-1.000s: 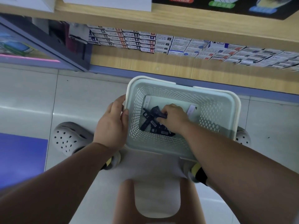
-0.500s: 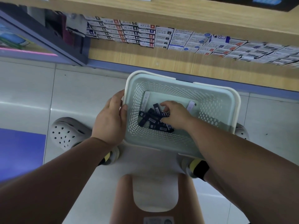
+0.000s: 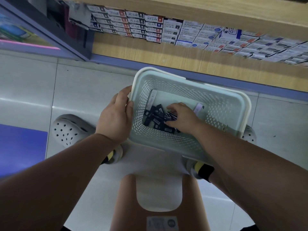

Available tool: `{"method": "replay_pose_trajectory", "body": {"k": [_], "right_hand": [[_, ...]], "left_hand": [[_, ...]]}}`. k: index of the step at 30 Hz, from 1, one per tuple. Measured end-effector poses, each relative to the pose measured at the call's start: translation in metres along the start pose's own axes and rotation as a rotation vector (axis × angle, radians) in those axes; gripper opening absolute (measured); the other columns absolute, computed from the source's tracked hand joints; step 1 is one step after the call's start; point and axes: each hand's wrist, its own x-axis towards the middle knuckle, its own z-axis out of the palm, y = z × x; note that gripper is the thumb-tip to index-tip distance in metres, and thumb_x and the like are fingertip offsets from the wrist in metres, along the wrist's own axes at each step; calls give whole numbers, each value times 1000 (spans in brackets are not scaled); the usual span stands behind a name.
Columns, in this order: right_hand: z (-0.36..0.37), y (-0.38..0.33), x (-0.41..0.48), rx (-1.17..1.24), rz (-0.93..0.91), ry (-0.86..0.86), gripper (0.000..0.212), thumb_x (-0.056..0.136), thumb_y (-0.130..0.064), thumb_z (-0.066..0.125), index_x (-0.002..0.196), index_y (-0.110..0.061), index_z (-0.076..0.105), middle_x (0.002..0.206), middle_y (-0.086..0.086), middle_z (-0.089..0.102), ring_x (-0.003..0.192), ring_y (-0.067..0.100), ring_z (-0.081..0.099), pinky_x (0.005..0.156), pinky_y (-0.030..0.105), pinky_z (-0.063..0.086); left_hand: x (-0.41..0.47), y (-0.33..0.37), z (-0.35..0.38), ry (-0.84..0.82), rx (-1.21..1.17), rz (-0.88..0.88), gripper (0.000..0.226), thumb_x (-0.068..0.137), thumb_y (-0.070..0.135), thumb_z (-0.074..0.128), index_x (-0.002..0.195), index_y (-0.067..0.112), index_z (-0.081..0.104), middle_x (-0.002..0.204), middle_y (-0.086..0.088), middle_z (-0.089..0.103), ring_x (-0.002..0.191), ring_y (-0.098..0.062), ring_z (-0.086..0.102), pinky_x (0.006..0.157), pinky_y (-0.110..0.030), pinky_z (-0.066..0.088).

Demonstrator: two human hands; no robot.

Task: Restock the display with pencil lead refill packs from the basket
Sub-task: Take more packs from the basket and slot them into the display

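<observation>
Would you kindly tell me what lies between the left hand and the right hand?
In the head view, the perforated side wall of the basket and several dark refill packs on its floor lie between the left hand and the right hand.

Basket (image 3: 230, 104) is open on top with perforated walls all round, so the only way in is from above. Right hand (image 3: 181, 117) comes in over the near wall and covers the right part of the dark refill packs (image 3: 155, 116); left part of the pile is exposed. Left hand (image 3: 116, 117) wraps the left rim and blocks that side. Far strip of basket bottom is free between white pack (image 3: 152, 99) and pale pack (image 3: 199, 108). Display boxes (image 3: 171, 29) sit edge to edge — shelf board (image 3: 216, 10) overhangs just above them.
</observation>
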Motion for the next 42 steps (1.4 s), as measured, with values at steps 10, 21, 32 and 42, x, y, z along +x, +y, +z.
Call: {"method": "replay_pose_trajectory", "body": {"k": [10, 21, 32, 42], "right_hand": [[11, -4, -4, -81, 28, 1, 58, 72, -38, 82, 123, -19, 63, 117, 5, 55, 110, 22, 54, 94, 35, 48], [9, -6, -3, -50, 29, -11, 71, 73, -33, 83, 135, -16, 53, 135, 9, 53, 123, 25, 51, 103, 37, 44], [4, -5, -3, -58, 9, -53, 50, 76, -27, 81, 121, -18, 61, 120, 3, 54, 107, 19, 55, 89, 27, 44], [14, -4, 0, -70, 33, -152, 41, 82, -24, 71, 123, -16, 67, 118, 6, 60, 108, 23, 58, 81, 23, 39]], "left_hand": [[0, 0, 0, -7, -4, -4, 42, 103, 16, 42, 145, 14, 41, 125, -16, 60, 97, -38, 59, 75, -38, 43], [0, -2, 1, 4, 12, 13, 42, 103, 20, 40, 144, 16, 39, 127, -16, 59, 98, -39, 59, 75, -41, 47], [1, 0, 1, 7, 14, 15, 42, 102, 19, 41, 143, 13, 40, 126, -18, 59, 98, -42, 59, 75, -43, 47], [1, 3, -1, -4, 4, 6, 43, 102, 19, 40, 145, 12, 39, 126, -18, 58, 99, -41, 59, 77, -44, 48]]}}
